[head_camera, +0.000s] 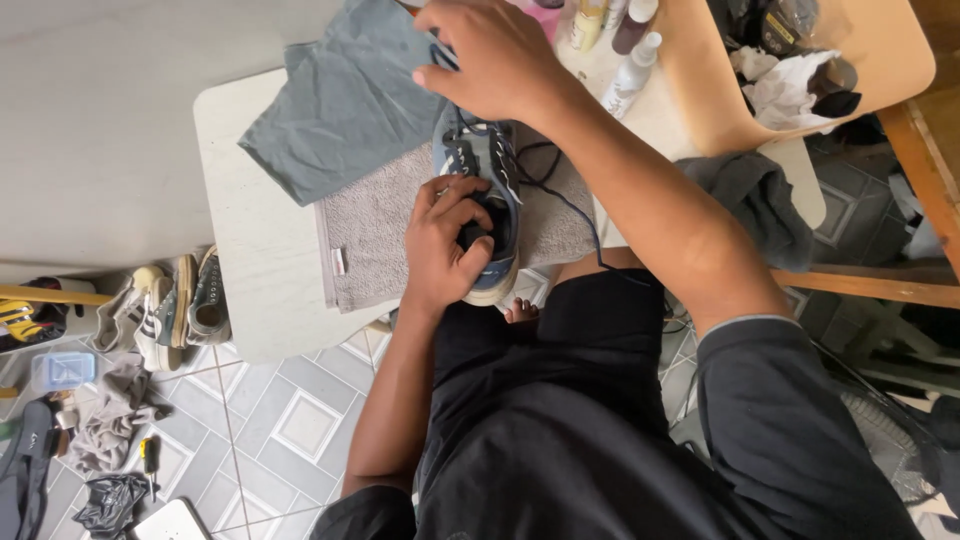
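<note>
Home shoe-cleaning corner, tiled floor (300, 420), spare sneakers (175, 305), spray bottles (630, 70)

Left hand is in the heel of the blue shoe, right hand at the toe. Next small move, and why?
Probably draw the right hand back along the blue shoe toward its dark laces. The left hand already steadies the heel on the grey towel, and a loose lace end trails off the table edge, so the lacing looks unfinished. What the right fingertips grip is hidden.
</note>
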